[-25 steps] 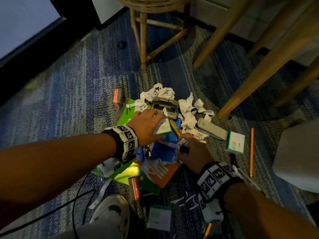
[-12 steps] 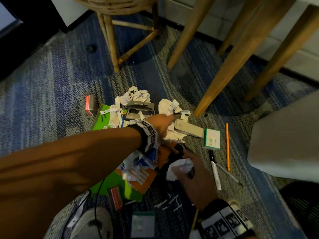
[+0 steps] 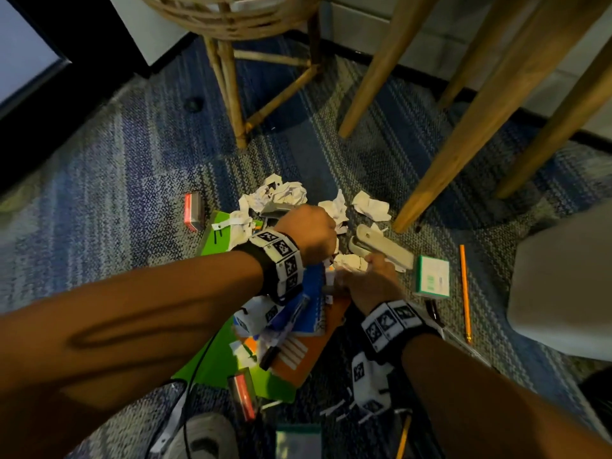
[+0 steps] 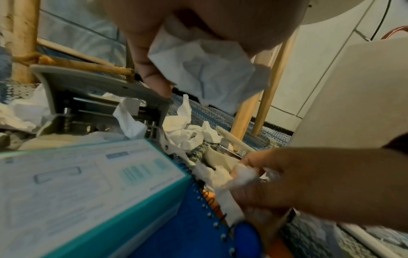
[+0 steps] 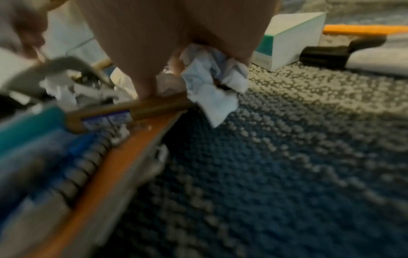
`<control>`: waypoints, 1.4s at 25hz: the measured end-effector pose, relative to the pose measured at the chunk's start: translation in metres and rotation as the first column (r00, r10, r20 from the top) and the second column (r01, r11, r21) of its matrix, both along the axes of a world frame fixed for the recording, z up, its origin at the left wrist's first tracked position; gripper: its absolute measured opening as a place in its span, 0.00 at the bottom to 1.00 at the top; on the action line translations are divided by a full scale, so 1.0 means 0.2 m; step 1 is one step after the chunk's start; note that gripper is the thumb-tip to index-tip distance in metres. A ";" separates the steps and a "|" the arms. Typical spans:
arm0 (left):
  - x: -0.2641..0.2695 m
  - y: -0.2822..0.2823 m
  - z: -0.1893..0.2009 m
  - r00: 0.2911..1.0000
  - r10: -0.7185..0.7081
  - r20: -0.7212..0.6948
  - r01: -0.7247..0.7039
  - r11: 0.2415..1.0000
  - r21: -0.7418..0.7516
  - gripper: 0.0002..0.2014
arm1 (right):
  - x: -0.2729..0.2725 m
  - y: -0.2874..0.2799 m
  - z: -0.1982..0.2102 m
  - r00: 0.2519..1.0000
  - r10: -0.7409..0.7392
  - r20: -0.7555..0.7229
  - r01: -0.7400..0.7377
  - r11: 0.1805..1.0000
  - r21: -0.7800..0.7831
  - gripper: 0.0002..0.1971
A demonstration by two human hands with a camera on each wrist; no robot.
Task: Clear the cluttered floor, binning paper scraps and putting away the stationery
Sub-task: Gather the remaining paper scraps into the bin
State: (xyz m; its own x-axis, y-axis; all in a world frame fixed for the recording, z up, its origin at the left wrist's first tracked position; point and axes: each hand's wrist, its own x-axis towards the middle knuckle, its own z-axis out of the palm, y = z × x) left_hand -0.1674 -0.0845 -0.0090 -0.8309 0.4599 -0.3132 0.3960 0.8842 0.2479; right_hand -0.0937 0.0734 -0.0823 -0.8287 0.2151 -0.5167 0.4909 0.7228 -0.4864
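1. Paper scraps (image 3: 281, 193) lie crumpled in a heap on the blue-and-grey carpet (image 3: 116, 167), mixed in with stationery between the two hands.
2. Left hand (image 3: 308, 233) hovers over the middle of the heap, its grip curled round a crumpled white scrap (image 4: 207, 73); the left wrist view shows the wad bulging out below the fingers (image 4: 152, 69), with one fingertip close to the grey hole punch (image 4: 92, 90), though contact is unclear.
3. Right hand (image 3: 367, 283) sits just beside the left, low over the notebooks, its grip closed round another crumpled scrap (image 5: 212, 82) that spills out under the palm in the right wrist view.
4. A beige stapler (image 3: 381, 248) lies on the carpet just beyond the right hand.
5. A small teal-edged box (image 3: 432, 276) rests right of the stapler, and an orange pencil (image 3: 464, 293) lies further right, near a black-capped pen (image 3: 433, 313).
6. Under the forearms lie a blue spiral notebook (image 3: 314, 299), an orange notebook (image 3: 298, 356) and a green folder (image 3: 215, 362), partly overlapping.
7. A second teal-edged box (image 4: 77, 192) sits on the blue notebook, close to the left wrist camera.
8. A red-faced small box (image 3: 193, 212) lies apart on the carpet to the left of the heap; another one (image 3: 243, 392) rests on the green folder's near edge.
9. Wooden table legs (image 3: 463, 127) and a rattan stool (image 3: 228, 77) stand beyond the heap.
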 end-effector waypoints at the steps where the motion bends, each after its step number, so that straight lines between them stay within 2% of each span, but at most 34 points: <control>1: 0.00 0.00 0.02 1.000 0.000 -0.030 -0.001 0.999 -0.036 0.17 | 0.01 -0.01 -0.02 0.996 0.086 -0.011 -0.085 0.993 0.081 0.24; 3: -0.01 0.01 0.03 0.999 0.014 -0.036 -0.016 0.998 -0.054 0.18 | 0.02 -0.01 -0.04 0.978 0.209 -0.003 -0.206 0.966 0.160 0.15; 5: -0.03 0.03 0.06 0.993 0.122 0.008 -0.122 0.993 -0.003 0.22 | 0.04 0.03 -0.04 0.977 0.213 0.009 -0.212 0.972 0.104 0.17; 7: -0.07 0.07 0.05 0.990 0.142 0.001 -0.141 0.988 -0.068 0.28 | 0.07 0.09 0.01 0.987 0.161 -0.014 -0.160 0.986 0.051 0.16; 8: -0.10 0.09 0.03 0.996 0.089 -0.007 -0.089 0.986 -0.141 0.29 | 0.09 0.12 0.04 0.993 0.107 -0.046 -0.106 0.994 0.016 0.14; 10: -0.14 0.13 -0.02 0.999 -0.039 -0.019 0.033 0.968 -0.249 0.23 | 0.16 0.16 0.14 0.996 -0.014 -0.088 0.006 0.996 -0.092 0.09; 12: -0.19 0.17 -0.09 0.993 -0.118 -0.012 0.109 0.945 -0.308 0.19 | 0.23 0.19 0.24 0.989 -0.076 -0.123 0.055 0.985 -0.164 0.11; 15: -0.22 0.22 -0.13 0.983 -0.130 0.127 0.169 0.912 -0.373 0.22 | 0.32 0.24 0.36 0.978 -0.149 -0.148 0.105 0.957 -0.269 0.10; 19: -0.19 0.26 -0.17 0.946 -0.218 0.242 0.299 0.874 -0.382 0.17 | 0.38 0.35 0.44 0.979 -0.134 -0.156 0.081 0.948 -0.309 0.10; 21: -0.18 0.26 -0.16 0.952 -0.198 0.231 0.276 0.884 -0.377 0.20 | 0.42 0.40 0.47 0.980 -0.135 -0.148 0.082 0.946 -0.315 0.11; 24: -0.12 0.27 -0.13 0.977 -0.091 0.193 0.144 0.950 -0.279 0.28 | 0.47 0.44 0.50 0.978 -0.164 -0.132 0.108 0.930 -0.350 0.09; 29: 0.04 0.30 -0.19 0.989 -0.033 0.144 0.076 0.951 -0.301 0.29 | 0.53 0.49 0.52 0.984 -0.126 -0.129 0.072 0.930 -0.361 0.13; 33: 0.06 0.34 -0.17 0.974 0.063 0.218 0.010 0.947 -0.322 0.19 | 0.57 0.54 0.54 0.979 -0.126 -0.162 0.067 0.942 -0.329 0.19; 35: 0.07 0.36 -0.16 0.969 0.080 0.234 0.006 0.939 -0.345 0.18 | 0.58 0.57 0.54 0.974 -0.146 -0.172 0.081 0.939 -0.336 0.19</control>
